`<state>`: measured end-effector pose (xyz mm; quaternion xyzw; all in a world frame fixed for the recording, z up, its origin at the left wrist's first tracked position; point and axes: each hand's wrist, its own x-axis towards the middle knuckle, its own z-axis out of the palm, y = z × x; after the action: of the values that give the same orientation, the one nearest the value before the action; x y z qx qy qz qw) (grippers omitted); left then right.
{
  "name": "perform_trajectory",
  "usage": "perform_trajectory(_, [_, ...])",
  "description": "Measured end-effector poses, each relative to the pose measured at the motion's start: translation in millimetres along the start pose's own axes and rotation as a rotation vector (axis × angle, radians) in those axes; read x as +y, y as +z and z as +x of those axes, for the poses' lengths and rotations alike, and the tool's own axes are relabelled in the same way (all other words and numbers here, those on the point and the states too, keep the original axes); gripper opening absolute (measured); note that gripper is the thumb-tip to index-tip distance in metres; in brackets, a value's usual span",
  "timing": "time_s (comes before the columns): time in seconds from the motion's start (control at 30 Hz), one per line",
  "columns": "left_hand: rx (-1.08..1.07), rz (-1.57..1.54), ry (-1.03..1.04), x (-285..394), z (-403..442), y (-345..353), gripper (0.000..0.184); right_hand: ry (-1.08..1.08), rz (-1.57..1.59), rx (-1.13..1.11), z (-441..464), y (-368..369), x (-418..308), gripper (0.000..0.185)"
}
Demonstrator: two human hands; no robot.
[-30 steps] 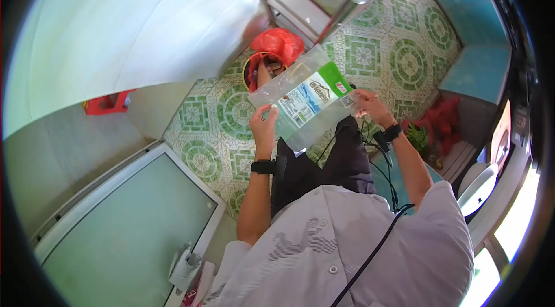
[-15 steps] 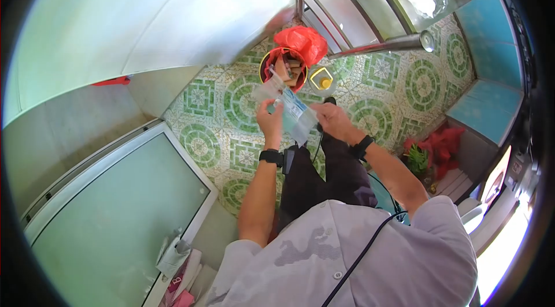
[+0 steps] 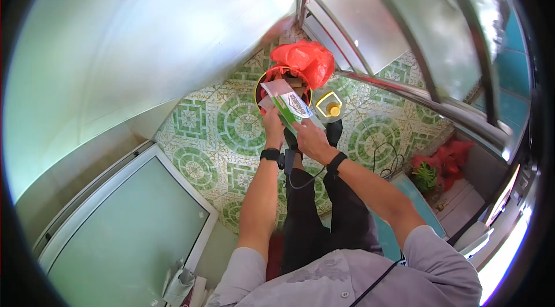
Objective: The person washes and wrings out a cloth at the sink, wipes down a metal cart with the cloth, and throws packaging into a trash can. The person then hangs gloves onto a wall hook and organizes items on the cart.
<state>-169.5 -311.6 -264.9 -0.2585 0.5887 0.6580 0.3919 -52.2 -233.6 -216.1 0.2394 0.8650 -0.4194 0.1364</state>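
Both hands hold a flat printed packet (image 3: 293, 105), white with green along one side and dark lettering. My left hand (image 3: 273, 128) pinches its near left edge. On the opposite side, my right hand (image 3: 315, 142) grips the lower right corner, its fingers partly covered. Just beyond and beneath the packet stands a round bin (image 3: 258, 88) with a yellow rim. A bunched red plastic bag (image 3: 306, 60) hangs over its far side, and brown pieces like cardboard show inside.
A clear container with a yellow cap (image 3: 333, 109) stands right of the bin on green-patterned tiles (image 3: 245, 125). A metal-railed frame (image 3: 404, 90) rises at the right. Red plastic (image 3: 448, 157) and a green plant (image 3: 425, 177) lie lower right. A glass-panelled door (image 3: 127, 220) is at left.
The clear bag with a blue label, held before, is now seen as a green and white printed face. Both hands moved slightly down; the right came closer to the left. The view shifted.
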Motion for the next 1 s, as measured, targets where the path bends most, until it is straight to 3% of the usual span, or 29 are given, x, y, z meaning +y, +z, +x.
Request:
perform_trajectory(0.03, [-0.017,-0.200,-0.100,-6,17,-5,0.029,0.009,-0.001,-0.011,11,10,5,0.037])
perform_trajectory(0.13, [-0.186,-0.043,-0.066,-38,78,-32,0.029,0.054,-0.050,-0.080,44,33,15,0.040])
perform_trajectory(0.23, [-0.265,-0.138,-0.016,-68,128,-45,0.029,0.061,-0.032,-0.102,69,48,26,0.041])
perform_trajectory(0.4, [-0.162,-0.146,-0.062,-86,156,-43,0.036,0.054,-0.099,-0.143,107,70,54,0.055])
perform_trajectory(0.47, [0.190,-0.021,-0.148,-93,158,-42,0.041,0.034,-0.124,-0.123,123,86,68,0.058])
perform_trajectory(0.5, [0.190,-0.019,-0.156,-95,162,-46,0.041,0.008,-0.147,-0.095,132,93,75,0.060])
perform_trajectory(0.57, [0.099,0.217,-0.060,-100,170,-58,0.043,0.119,-0.180,-0.182,153,107,89,0.064])
perform_trajectory(0.67, [0.006,0.238,-0.011,-94,154,-69,0.041,0.350,-0.138,-0.329,184,118,97,0.068])
perform_trajectory(0.8, [-0.095,0.296,0.029,-92,131,-71,0.041,0.364,-0.157,-0.374,224,138,124,0.074])
perform_trajectory(0.9, [-0.110,0.238,-0.074,-100,110,-81,0.040,0.265,0.044,-0.513,238,121,121,0.069])
perform_trajectory(0.93, [-0.096,0.243,-0.016,-107,111,-85,0.043,0.267,-0.010,-0.459,227,106,109,0.057])
perform_trajectory(0.97, [-0.088,0.235,0.050,-111,113,-82,0.045,0.119,-0.166,-0.374,225,137,129,0.052])
perform_trajectory(1.0, [-0.071,0.186,-0.015,-103,105,-73,0.045,0.052,-0.248,-0.303,216,126,122,0.047])
